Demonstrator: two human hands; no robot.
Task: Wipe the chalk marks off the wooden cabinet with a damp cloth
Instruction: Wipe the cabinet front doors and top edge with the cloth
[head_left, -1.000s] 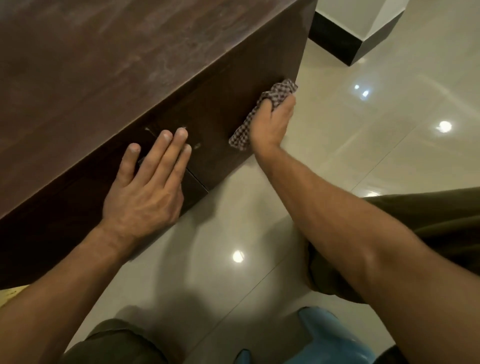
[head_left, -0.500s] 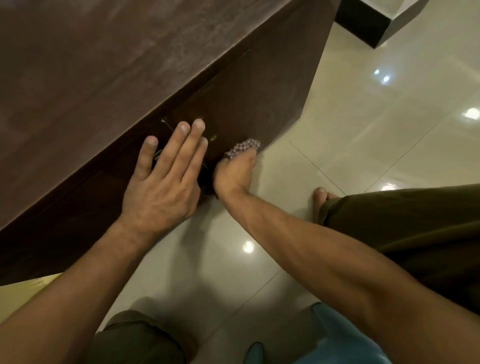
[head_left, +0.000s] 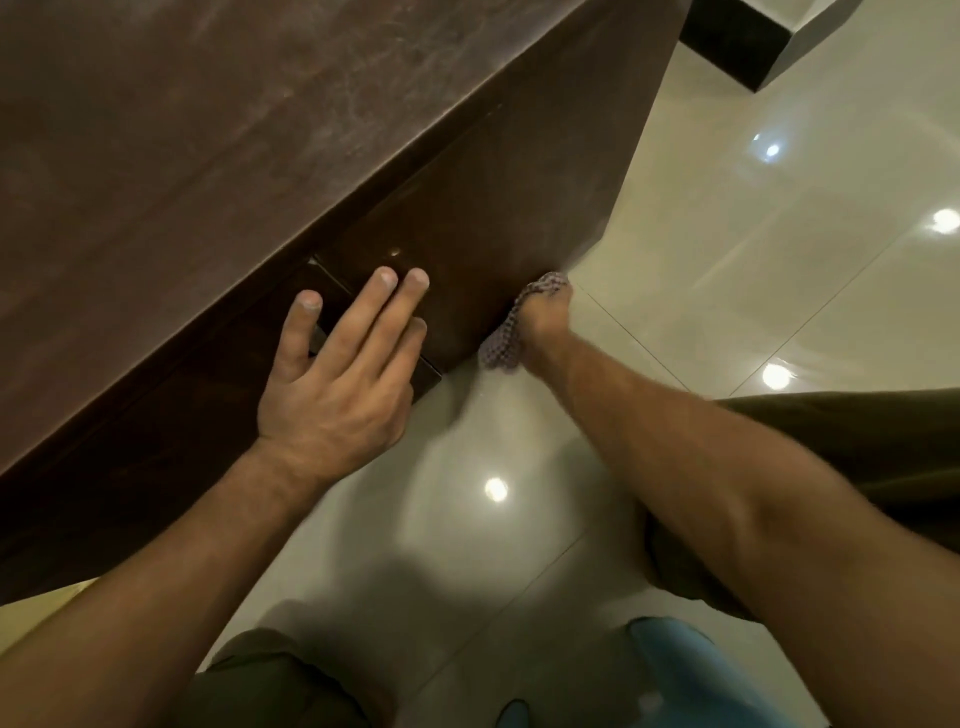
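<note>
The dark wooden cabinet (head_left: 218, 171) fills the upper left, its front face dropping to the floor. My left hand (head_left: 343, 374) lies flat on that front, fingers spread, holding nothing. My right hand (head_left: 545, 322) presses a checked cloth (head_left: 506, 338) against the lower right part of the cabinet front, near the bottom corner. The cloth wraps around the fingers, which are mostly hidden. A faint pale smear shows on the cabinet front (head_left: 597, 197) near the right edge.
Glossy cream floor tiles (head_left: 753, 270) spread to the right, with bright light reflections. A dark plinth with a white wall corner (head_left: 737, 47) stands at the top right. My knees in olive shorts and a blue stool (head_left: 691, 675) are at the bottom.
My right hand swept the cloth down from the upper right corner of the cabinet front to its bottom, then right towards the lower corner. My left hand stayed flat on the front.
</note>
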